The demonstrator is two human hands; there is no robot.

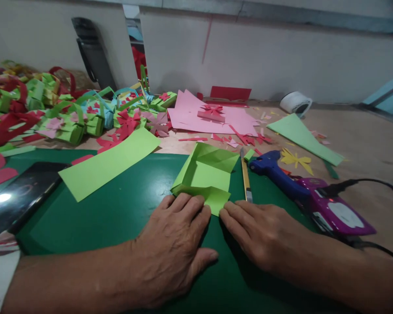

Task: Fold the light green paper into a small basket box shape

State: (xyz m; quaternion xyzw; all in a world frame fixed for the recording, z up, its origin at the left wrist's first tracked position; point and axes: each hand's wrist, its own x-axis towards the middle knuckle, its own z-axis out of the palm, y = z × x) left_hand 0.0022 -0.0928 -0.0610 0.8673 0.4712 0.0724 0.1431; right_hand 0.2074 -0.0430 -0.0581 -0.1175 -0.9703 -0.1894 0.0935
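A light-green paper box (205,174), partly folded with raised sides, lies on the green mat (124,218) in front of me. My left hand (180,240) rests on the box's near flap, fingers stretched forward and the thumb out to the side. At the flap's right corner, my right hand (258,226) has its fingers closed together against the paper; its thumb is hidden. A craft knife (246,179) lies just beyond my right hand. Left of the box is a light-green paper strip (109,165).
A blue glue gun (278,174) and a purple device (337,207) with a black cable lie right. A phone (26,192) lies left. Behind are small paper baskets (72,122), pink sheets (212,120), red scraps, a tape roll (295,104) and a folded green sheet (304,137).
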